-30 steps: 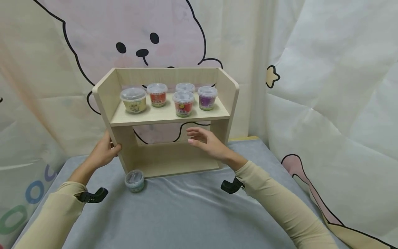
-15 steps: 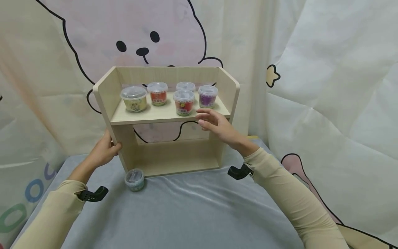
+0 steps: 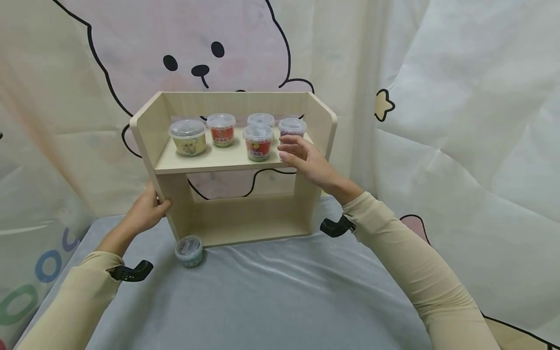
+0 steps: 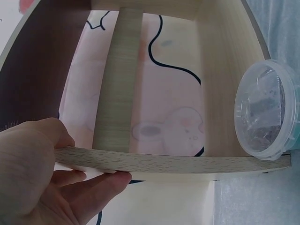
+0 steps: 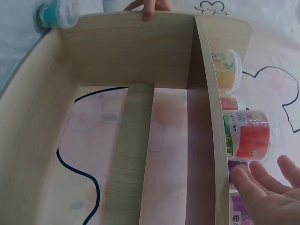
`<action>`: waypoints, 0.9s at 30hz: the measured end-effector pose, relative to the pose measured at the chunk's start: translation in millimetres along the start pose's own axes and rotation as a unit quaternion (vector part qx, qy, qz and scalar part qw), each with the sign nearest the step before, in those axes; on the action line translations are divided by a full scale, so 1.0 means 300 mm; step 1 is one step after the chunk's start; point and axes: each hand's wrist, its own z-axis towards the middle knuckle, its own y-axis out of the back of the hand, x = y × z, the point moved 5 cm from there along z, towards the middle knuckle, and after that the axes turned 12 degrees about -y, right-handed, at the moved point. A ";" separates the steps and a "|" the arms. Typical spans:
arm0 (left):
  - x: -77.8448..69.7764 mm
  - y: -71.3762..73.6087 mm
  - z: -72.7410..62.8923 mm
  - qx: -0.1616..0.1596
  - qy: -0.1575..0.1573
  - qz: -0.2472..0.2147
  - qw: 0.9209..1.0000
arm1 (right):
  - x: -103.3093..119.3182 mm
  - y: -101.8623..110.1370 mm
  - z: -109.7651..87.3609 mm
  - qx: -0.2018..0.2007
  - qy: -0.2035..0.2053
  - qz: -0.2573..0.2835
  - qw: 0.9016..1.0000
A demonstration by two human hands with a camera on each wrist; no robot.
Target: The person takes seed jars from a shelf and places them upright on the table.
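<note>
My left hand (image 3: 146, 211) grips the left side panel (image 4: 187, 164) of a pale wooden shelf unit (image 3: 245, 218), thumb on one face and fingers on the other. My right hand (image 3: 312, 163) hovers at the upper shelf's front right, fingers loosely bent and spread. It partly hides a purple-labelled lidded tub (image 3: 292, 126); whether it touches the tub cannot be told. Just left of it stands a red-labelled tub (image 3: 258, 148), also seen in the right wrist view. Farther back are a clear-lidded tub (image 3: 261, 119) and an orange-red tub (image 3: 221, 135). A wider yellow tub (image 3: 188, 144) stands at left.
A teal tub (image 3: 189, 253) with a clear lid stands on the grey cloth (image 3: 262, 301) by the unit's lower left corner. The shelf's right side panel (image 3: 323, 124) rises beside my right hand. A printed curtain (image 3: 350, 73) hangs behind.
My right hand has risen from in front of the lower opening, moving up and right to the purple tub. My left hand keeps its grip on the side panel.
</note>
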 end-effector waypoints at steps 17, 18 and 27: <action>0.007 -0.002 0.005 0.012 0.006 0.006 1.000 | 0.036 -0.024 0.070 -0.024 -0.045 0.019 0.999; 0.007 -0.004 0.004 0.013 0.007 0.001 1.000 | 0.034 -0.024 0.076 -0.020 -0.051 0.028 0.998; -0.002 -0.004 0.000 0.010 0.015 -0.005 1.000 | 0.031 -0.040 0.133 0.022 -0.105 0.136 0.985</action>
